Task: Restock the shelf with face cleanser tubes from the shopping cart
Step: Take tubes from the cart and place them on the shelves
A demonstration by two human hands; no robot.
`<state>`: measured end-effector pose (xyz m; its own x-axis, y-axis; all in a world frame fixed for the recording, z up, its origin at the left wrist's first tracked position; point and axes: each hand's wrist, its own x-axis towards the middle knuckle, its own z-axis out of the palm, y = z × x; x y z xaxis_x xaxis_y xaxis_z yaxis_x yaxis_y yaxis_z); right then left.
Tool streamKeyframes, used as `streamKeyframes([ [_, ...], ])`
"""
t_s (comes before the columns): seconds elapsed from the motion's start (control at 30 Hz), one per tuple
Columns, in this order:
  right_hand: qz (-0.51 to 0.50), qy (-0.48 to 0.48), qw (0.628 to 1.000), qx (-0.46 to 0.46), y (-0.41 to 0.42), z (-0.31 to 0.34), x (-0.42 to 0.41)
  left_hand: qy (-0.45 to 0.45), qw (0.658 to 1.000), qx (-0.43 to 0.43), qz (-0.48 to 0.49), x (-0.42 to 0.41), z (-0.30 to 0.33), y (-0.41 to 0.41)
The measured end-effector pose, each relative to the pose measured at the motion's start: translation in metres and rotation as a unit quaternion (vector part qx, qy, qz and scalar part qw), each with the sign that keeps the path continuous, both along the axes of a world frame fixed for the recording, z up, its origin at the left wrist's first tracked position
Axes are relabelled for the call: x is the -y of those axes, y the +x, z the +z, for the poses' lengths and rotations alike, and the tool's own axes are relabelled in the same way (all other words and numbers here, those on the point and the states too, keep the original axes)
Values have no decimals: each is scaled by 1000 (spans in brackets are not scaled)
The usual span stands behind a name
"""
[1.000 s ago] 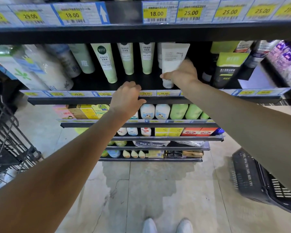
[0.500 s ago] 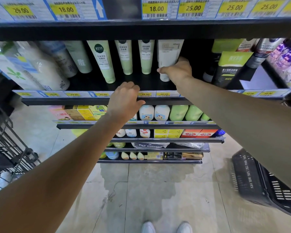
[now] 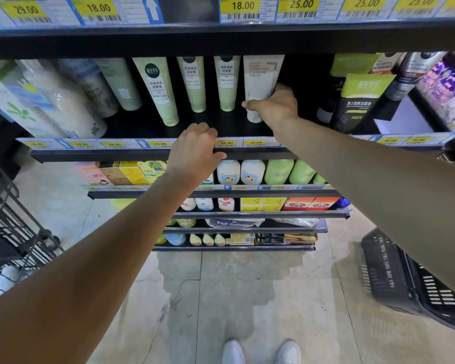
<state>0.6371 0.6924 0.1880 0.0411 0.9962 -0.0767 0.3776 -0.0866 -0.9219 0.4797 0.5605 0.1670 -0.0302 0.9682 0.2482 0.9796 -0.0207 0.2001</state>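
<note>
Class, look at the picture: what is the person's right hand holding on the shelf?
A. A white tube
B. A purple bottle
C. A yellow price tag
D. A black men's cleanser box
A: the right hand grips the white tube, which stands cap-down on the shelf beside the green tubes.

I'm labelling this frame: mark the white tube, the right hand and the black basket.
white tube [image 3: 260, 74]: head view, printed upper body.
right hand [image 3: 276, 107]: head view, back of the hand.
black basket [image 3: 394, 279]: head view, lettered side wall.
</note>
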Motion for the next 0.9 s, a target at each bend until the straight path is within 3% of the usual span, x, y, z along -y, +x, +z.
streamKeyframes([
  [0.6,13,3,999,52,-1,2,0,-34,999,-11,1,2,7,2],
  [0.9,51,-8,981,187,20,37,61,-113,993,-12,-28,26,42,2],
])
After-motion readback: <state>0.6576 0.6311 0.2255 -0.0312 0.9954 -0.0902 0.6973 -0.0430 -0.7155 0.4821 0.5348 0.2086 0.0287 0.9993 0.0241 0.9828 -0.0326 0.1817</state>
